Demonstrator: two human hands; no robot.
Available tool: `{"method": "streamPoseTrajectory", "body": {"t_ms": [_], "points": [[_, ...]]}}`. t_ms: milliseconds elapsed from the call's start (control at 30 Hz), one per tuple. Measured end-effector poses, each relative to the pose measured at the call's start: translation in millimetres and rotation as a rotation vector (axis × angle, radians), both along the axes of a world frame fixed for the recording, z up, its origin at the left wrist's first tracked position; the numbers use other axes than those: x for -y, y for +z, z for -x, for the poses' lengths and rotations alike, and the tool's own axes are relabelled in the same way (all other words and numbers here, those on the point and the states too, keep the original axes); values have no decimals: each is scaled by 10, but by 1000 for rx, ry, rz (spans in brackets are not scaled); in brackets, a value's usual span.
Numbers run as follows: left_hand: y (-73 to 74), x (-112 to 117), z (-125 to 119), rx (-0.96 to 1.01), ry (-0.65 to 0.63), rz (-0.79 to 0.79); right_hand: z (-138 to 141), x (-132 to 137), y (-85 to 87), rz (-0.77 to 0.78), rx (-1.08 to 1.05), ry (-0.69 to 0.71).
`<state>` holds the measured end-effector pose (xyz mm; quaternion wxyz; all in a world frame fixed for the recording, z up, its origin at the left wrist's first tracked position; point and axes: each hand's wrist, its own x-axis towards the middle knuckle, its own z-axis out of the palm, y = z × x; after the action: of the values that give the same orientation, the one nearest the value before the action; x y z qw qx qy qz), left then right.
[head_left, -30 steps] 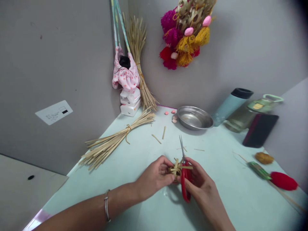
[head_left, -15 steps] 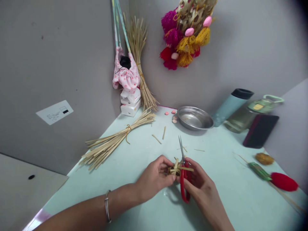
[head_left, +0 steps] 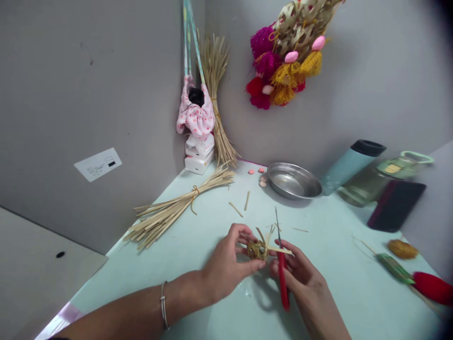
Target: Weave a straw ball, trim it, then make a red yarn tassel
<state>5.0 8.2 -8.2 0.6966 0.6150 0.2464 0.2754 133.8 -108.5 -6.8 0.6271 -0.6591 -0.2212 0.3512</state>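
So the little woven straw ball (head_left: 257, 250) looked mostly done to me: tight and round, pinched between the thumb and fingertips of the left hand (head_left: 226, 267), held just over the pale green surface (head_left: 198, 245) right between both hands. The right hand (head_left: 300, 278) was wrapped around the red handles of the scissors (head_left: 282, 276), blades pointing away and looking closed. What seemed left was trimming, since a few strip ends poked up and one flat end stuck out to the right across the blades. A couple of cut bits (head_left: 240, 207) lay further out, and the tied bundle of strips (head_left: 177, 210) sat well apart on the left. Compared to a second before, the ball had fewer loose ends showing, the scissors had turned edge-on, and the whole view had shifted a little.
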Motion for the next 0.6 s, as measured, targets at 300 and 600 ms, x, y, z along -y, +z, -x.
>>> {"method": "streamPoseTrajectory", "body": {"t_ms": [300,600], "points": [[59,-137,11,223,-70,280,-263,154,-106,10,456,148],[67,-260,-2,259,52,307,-258,173,-144,103,540,82]]}}
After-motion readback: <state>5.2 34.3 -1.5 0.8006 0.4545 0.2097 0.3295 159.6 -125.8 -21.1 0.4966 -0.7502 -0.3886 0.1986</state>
